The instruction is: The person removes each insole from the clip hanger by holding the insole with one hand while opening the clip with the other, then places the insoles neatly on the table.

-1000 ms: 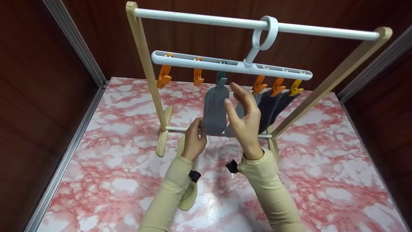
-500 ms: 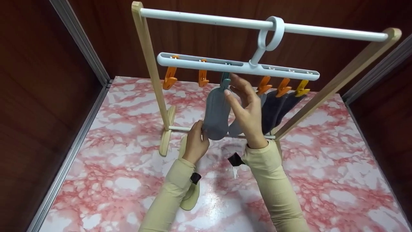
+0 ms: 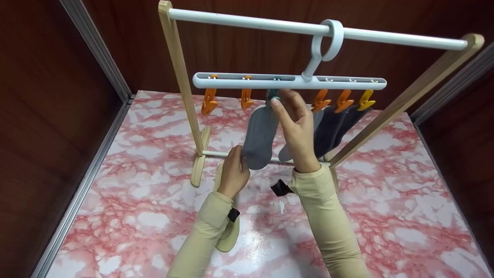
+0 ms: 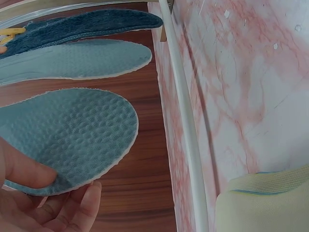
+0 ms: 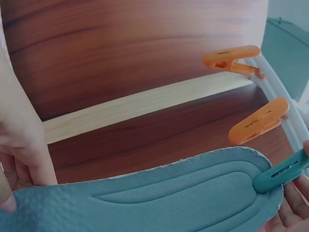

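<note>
A grey-blue insole (image 3: 259, 135) hangs from a teal clip (image 5: 282, 173) on the white hanger (image 3: 254, 82); its lower end leans left. My left hand (image 3: 234, 172) pinches that lower end at its edge, thumb on the dimpled face (image 4: 77, 130) in the left wrist view. My right hand (image 3: 300, 129) pinches the teal clip at the insole's top, thumb in front and fingers partly hidden behind. Just right of it, a second grey-blue insole (image 4: 96, 60) hangs, partly covered by this hand in the head view. Dark insoles (image 3: 330, 129) hang further right.
Orange clips (image 3: 209, 102) hang at the hanger's left with nothing in them; others and a yellow clip (image 3: 366, 101) are at the right. The hanger's ring circles the rack's white rod (image 3: 251, 23). A pale yellow-green insole (image 3: 228, 241) lies beneath my left arm.
My right hand has closed in on the teal clip and now pinches it. The hanger has swung more level. The insole's lower end has shifted slightly down, with my left hand still on it.
</note>
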{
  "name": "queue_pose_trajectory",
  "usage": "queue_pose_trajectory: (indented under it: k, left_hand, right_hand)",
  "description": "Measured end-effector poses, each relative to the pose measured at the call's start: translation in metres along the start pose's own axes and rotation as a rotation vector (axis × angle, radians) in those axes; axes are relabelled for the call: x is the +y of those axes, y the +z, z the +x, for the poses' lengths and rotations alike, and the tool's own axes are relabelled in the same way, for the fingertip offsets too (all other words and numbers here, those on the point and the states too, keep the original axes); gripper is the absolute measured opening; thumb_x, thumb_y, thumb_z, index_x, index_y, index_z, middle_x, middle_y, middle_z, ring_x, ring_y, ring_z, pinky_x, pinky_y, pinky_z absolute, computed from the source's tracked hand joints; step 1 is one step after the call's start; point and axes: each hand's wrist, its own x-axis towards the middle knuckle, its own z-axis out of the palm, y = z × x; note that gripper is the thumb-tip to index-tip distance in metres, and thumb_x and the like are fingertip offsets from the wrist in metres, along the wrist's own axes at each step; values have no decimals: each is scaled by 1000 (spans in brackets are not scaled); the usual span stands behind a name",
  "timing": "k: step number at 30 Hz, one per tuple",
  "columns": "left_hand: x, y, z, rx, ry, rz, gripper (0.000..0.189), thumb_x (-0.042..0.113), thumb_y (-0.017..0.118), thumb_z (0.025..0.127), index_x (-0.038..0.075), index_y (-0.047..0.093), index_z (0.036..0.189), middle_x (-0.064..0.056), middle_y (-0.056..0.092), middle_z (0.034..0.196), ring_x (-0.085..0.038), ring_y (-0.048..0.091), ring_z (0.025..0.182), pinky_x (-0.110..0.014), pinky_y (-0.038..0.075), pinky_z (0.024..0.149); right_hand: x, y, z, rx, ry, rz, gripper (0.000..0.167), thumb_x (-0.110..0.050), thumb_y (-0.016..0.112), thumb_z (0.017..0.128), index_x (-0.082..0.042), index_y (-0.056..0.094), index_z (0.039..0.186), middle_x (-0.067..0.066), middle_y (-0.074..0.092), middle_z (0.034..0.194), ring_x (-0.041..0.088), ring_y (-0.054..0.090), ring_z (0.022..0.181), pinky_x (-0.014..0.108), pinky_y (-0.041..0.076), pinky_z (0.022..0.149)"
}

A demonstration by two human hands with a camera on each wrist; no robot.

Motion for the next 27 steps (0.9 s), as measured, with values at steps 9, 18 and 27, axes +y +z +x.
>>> queue_pose_trajectory:
  k: [9,18,27]
  left_hand:
    - [2,-3,-1,-13,-9,42,18,-1,50,90,-3,55,107,-16,57,92,-27,54,71,-43,46,62]
    - [3,-4,-4,-48,-38,-17,16,-3,49,91,-4,55,106,-17,57,90,-26,53,71,-41,45,64]
    - [4,-6,-9,-60,-24,-24,13,-2,49,92,-4,54,104,-15,54,85,-23,51,68,-35,45,62]
  right_hand:
    - [0,1,0,-2,-5,2,30,-2,57,90,6,57,120,12,60,117,21,58,114,37,43,102]
    - [-2,5,3,-57,-4,59,24,0,52,94,1,52,118,13,60,114,22,57,112,35,41,102]
    - [0,8,6,-38,36,187,24,5,50,93,-1,53,116,9,62,107,20,60,104,32,41,99]
